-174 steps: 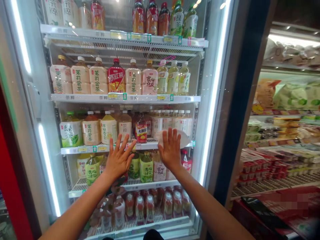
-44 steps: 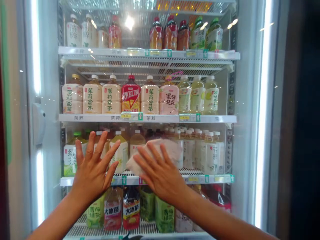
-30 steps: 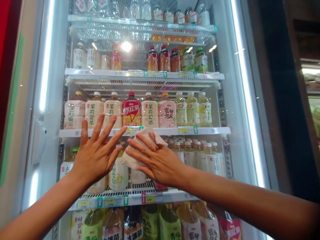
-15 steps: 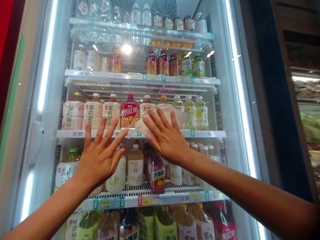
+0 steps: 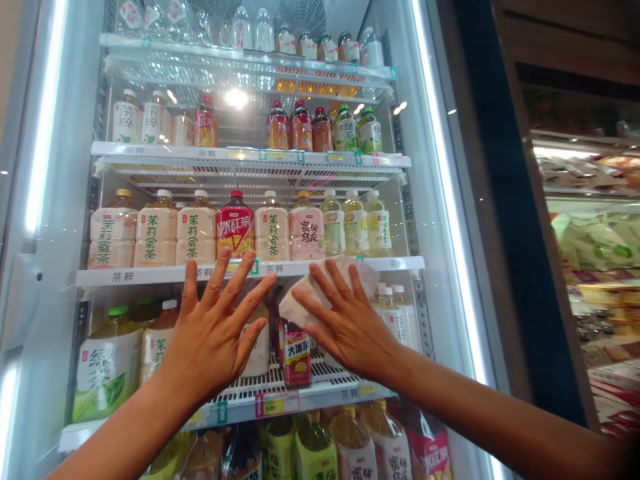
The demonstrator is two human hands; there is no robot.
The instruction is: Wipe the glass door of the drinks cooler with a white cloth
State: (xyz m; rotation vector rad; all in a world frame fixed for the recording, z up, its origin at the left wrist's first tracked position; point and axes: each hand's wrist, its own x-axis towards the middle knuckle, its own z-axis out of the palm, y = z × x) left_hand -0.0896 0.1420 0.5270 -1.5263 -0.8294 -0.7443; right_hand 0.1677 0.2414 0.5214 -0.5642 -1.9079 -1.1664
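My left hand [image 5: 215, 333] is spread with its fingers pointing up, and nothing is in it. It lies against or just in front of the glass door of a lit drinks fridge; contact cannot be made out. To its right, my right hand [image 5: 350, 327] lies flat with its fingers over a thin white cloth [image 5: 370, 277], pressing it to the glass. The cloth shows past the fingertips and left of the index finger. Behind the glass, a dark red tea bottle [image 5: 297, 360] stands below the cloth, partly covered by it.
Several fridge shelves [image 5: 320, 268] hold bottled drinks, with a red-capped bottle [image 5: 236, 223] and a pink-labelled bottle [image 5: 307, 233] on the middle one. A vertical light strip [image 5: 450, 187] runs along the right side. Farther right are shelves with packed green produce [image 5: 590, 233].
My right hand and the white cloth have moved down the glass, off the middle shelf's bottles. My left hand has shifted slightly down relative to the shelves. The view has turned to the right.
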